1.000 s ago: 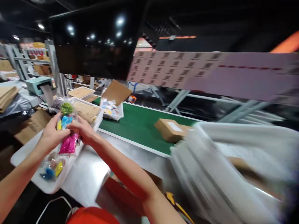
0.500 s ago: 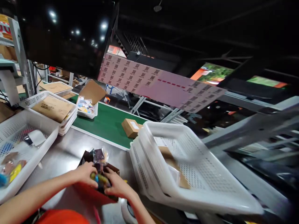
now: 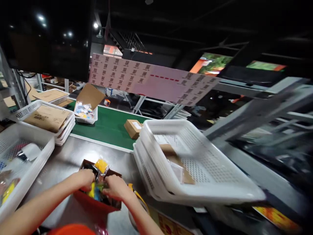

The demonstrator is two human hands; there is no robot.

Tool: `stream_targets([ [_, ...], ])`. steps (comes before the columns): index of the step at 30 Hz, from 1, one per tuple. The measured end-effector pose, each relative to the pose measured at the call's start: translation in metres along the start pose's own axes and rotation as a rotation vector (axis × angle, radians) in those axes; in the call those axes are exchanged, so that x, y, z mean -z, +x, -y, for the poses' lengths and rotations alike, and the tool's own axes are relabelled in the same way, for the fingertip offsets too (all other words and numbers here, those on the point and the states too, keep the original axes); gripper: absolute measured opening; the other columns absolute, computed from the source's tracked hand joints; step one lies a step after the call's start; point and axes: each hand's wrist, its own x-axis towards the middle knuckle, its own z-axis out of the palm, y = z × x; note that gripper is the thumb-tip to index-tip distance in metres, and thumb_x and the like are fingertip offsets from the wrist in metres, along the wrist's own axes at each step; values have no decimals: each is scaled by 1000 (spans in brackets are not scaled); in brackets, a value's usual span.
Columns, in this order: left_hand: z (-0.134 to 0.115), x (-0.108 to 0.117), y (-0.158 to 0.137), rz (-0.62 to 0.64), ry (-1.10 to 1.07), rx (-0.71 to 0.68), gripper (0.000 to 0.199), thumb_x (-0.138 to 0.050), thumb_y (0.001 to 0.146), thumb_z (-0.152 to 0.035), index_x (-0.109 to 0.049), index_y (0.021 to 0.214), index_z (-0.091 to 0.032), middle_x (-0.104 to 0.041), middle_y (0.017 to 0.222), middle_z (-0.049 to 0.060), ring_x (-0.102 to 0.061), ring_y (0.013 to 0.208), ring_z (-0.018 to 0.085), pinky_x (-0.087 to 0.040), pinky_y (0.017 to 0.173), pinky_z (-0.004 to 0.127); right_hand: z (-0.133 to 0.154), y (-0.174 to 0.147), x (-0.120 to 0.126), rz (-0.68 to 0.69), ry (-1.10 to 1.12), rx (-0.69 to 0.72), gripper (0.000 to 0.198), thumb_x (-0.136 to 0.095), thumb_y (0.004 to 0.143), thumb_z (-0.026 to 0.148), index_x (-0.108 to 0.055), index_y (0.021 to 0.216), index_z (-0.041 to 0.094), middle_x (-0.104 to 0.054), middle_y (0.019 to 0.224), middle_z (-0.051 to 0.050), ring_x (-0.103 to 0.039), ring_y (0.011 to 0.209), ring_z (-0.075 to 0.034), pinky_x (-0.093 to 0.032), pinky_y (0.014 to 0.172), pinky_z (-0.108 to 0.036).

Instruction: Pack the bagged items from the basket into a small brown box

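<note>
Both hands worked at the mouth of a dark, red-edged box (image 3: 97, 195) that sat at the near edge of the steel surface (image 3: 66, 160). The left hand (image 3: 84, 179) had its fingers curled down onto the clear packets (image 3: 96, 191) in the box; the right hand (image 3: 116, 188) pressed on the same bundle from the other side, fingers bent over it. One packet with yellow filling (image 3: 101, 165) stood up above the rest, just beyond both hands.

Handling, as judged: small film bags of loose coloured pieces, so light, soft and crinkly, likely slippery against each other. They should take a pinch at the sealed top edge or a flat press over the whole bundle; squeezing the middle would only shift the contents (no sign of anything fragile).

Appearance: transparent film, contents yellow, blue and green, glossy where the light hit. Exact count could not be told.

Around: a white mesh basket (image 3: 14, 153) with more packets at the left edge, a stack of white baskets (image 3: 195, 169) at the right, a green conveyor belt (image 3: 107, 127) along the far edge carrying a small cardboard parcel (image 3: 132, 128).
</note>
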Motion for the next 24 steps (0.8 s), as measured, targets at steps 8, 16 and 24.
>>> stream_targets([
  [8, -10, 17, 25, -308, 297, -182, 87, -75, 91, -33, -43, 171, -21, -34, 182, 22, -28, 169, 45, -30, 133, 68, -84, 2, 27, -456, 422, -73, 31, -61, 97, 36, -84, 110, 20, -85, 103, -10, -77, 96, -27, -55, 92, -37],
  [16, -2, -16, 54, -211, 317, -109, 67, -56, 102, -29, -50, 168, -18, -69, 152, 20, -67, 133, 40, -54, 109, 57, -139, 57, -59, -350, 430, -242, 44, -66, 84, 11, -81, 125, 11, -84, 118, -18, -79, 111, -31, -58, 97, -36],
  [24, 16, -51, 28, -199, 515, 103, 110, -83, 72, -20, -41, 174, -26, -35, 182, 19, -44, 161, 47, -41, 126, 66, -143, 118, -101, -193, 360, 41, 79, -81, 80, 15, -64, 157, 26, -50, 174, -15, -48, 157, -37, -40, 126, -42],
])
